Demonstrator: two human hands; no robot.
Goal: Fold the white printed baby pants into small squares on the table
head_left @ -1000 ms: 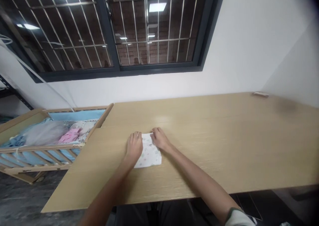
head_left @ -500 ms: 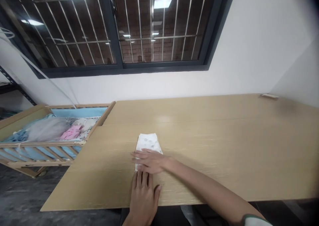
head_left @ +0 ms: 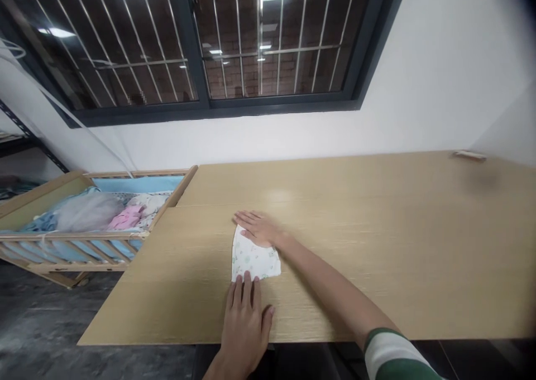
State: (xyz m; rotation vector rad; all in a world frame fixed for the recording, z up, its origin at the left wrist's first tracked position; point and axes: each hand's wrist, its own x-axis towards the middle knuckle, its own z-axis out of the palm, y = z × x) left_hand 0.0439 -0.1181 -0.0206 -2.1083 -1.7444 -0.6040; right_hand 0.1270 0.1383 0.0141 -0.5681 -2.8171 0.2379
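Note:
A small folded white cloth with a faint print (head_left: 253, 259) lies on the light wooden table (head_left: 377, 246), near its front left part. My right hand (head_left: 257, 227) lies flat and open on the cloth's far end, fingers pointing left. My left hand (head_left: 246, 321) lies flat on the table at the cloth's near end, fingers stretched out, fingertips touching the cloth's edge. Neither hand holds anything.
A wooden baby crib (head_left: 79, 240) stands to the left of the table, with blue lining, a grey cloth and a pink garment (head_left: 124, 217) inside. A small flat object (head_left: 469, 155) lies at the table's far right corner. A barred window fills the wall behind.
My right hand has slid from the near end of the cloth to its far end. My left hand has stayed flat at the near edge. The view has shifted slightly.

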